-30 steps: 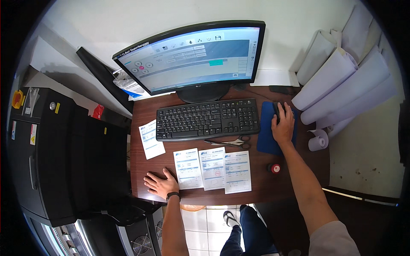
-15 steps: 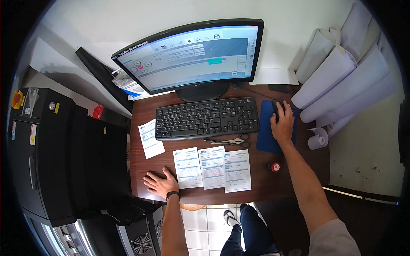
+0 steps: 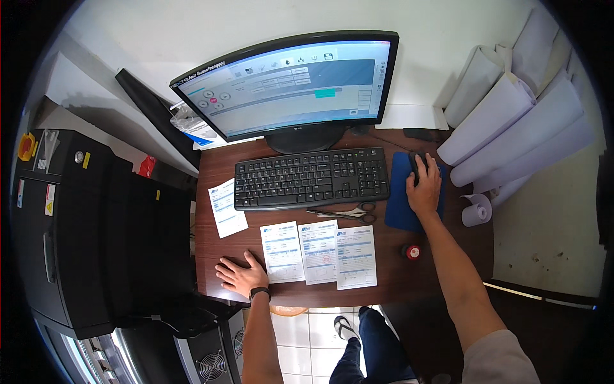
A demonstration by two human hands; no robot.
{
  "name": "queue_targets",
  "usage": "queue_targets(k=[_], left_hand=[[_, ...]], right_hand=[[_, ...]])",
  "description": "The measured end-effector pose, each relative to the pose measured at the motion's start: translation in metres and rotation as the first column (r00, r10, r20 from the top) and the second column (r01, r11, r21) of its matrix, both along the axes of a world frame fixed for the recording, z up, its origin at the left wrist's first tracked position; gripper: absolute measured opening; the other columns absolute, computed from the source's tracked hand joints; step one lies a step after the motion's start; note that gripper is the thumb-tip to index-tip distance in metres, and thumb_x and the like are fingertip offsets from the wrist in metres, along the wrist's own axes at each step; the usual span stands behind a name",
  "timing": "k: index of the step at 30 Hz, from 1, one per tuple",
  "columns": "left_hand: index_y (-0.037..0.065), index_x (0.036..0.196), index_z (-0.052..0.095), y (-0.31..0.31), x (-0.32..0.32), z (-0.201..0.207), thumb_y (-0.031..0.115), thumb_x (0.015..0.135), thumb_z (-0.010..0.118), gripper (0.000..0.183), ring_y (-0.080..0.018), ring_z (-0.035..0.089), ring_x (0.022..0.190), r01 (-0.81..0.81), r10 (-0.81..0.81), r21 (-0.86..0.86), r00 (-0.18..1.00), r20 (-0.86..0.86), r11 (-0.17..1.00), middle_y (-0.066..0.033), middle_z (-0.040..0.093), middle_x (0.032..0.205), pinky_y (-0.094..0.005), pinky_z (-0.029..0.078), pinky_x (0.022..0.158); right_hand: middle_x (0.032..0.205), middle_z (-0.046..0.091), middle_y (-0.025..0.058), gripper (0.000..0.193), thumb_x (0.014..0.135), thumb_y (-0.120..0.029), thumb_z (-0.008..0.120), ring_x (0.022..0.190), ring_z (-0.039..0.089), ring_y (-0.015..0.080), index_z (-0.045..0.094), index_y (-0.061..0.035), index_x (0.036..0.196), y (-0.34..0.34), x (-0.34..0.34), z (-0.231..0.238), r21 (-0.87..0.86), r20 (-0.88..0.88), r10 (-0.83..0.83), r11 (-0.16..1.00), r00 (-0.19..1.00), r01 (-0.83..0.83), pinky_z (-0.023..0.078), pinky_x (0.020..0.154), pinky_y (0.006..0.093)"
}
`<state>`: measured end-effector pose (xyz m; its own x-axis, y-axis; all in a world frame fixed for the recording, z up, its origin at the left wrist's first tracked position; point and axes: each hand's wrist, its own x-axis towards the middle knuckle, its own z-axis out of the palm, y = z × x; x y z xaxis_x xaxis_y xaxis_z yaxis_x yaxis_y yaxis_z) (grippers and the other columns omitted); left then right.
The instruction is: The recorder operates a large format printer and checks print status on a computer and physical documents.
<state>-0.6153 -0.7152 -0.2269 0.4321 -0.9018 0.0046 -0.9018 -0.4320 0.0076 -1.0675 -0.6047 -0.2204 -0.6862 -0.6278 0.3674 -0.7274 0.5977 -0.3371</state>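
- The right hand (image 3: 425, 185) has its grip curled over the black mouse (image 3: 414, 168).
- The mouse is on the blue mat (image 3: 398, 210), to the right of the black keyboard (image 3: 311, 178).
- The left hand (image 3: 242, 276) lies palm down on the brown worktop (image 3: 390, 291); its grip is spread wide and holds nothing.
- Three papers (image 3: 281, 253) lie in a row just beside it.
- Scissors (image 3: 353, 214) lie between the keyboard and the papers.
- The lit screen (image 3: 288, 86) stands behind the keyboard.
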Motion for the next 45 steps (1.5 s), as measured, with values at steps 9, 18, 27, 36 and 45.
queue_targets(k=[9,18,27,36,45], left_hand=[[0.006,0.156,0.024,-0.0001,0.0004,-0.0004,0.067,0.096,0.034,0.087,-0.0373,0.017,0.151,0.003,-0.003,-0.006,1.000,0.004,1.000,-0.0225,0.020,0.162,-0.0542,0.014,0.121],[0.006,0.156,0.024,0.0000,-0.0003,0.0019,0.067,0.095,0.035,0.087,-0.0367,0.016,0.151,-0.002,0.002,0.008,1.000,-0.002,1.000,-0.0227,0.020,0.162,-0.0538,0.014,0.121],[0.006,0.157,0.023,-0.0007,-0.0008,0.0028,0.067,0.095,0.034,0.087,-0.0366,0.015,0.151,-0.006,0.006,0.029,1.000,0.002,1.000,-0.0221,0.019,0.162,-0.0529,0.013,0.121],[0.006,0.157,0.023,-0.0001,-0.0011,0.0044,0.067,0.095,0.034,0.087,-0.0365,0.015,0.151,-0.005,0.005,0.029,1.000,-0.008,1.000,-0.0222,0.018,0.162,-0.0527,0.012,0.122],[0.006,0.156,0.024,0.0003,-0.0011,0.0038,0.066,0.095,0.037,0.087,-0.0369,0.016,0.151,0.001,-0.001,0.004,1.000,-0.010,1.000,-0.0229,0.020,0.162,-0.0535,0.014,0.121]], right_hand=[[0.152,0.039,0.0161,0.052,0.091,-0.017,0.056,0.142,0.034,0.0355,0.050,-0.0119,0.142,-0.0002,-0.0001,0.0007,0.003,-0.003,0.008,1.000,1.000,-0.008,0.031,0.113,0.0531],[0.151,0.039,0.0163,0.051,0.091,-0.017,0.056,0.142,0.034,0.0364,0.051,-0.0113,0.141,-0.0002,-0.0003,-0.0017,-0.002,-0.010,0.005,1.000,1.000,-0.005,0.031,0.113,0.0533],[0.150,0.040,0.0155,0.052,0.089,-0.014,0.057,0.141,0.035,0.0368,0.052,-0.0099,0.141,-0.0001,0.0003,-0.0007,-0.017,-0.020,0.007,1.000,1.000,-0.008,0.029,0.115,0.0508],[0.150,0.040,0.0164,0.051,0.091,-0.016,0.056,0.142,0.035,0.0364,0.051,-0.0103,0.141,-0.0003,0.0001,-0.0010,0.002,-0.026,0.001,1.000,1.000,-0.001,0.031,0.113,0.0523],[0.151,0.040,0.0161,0.050,0.091,-0.016,0.056,0.142,0.034,0.0362,0.051,-0.0101,0.141,-0.0002,-0.0009,-0.0015,-0.006,-0.015,0.009,1.000,1.000,-0.009,0.031,0.113,0.0526]])
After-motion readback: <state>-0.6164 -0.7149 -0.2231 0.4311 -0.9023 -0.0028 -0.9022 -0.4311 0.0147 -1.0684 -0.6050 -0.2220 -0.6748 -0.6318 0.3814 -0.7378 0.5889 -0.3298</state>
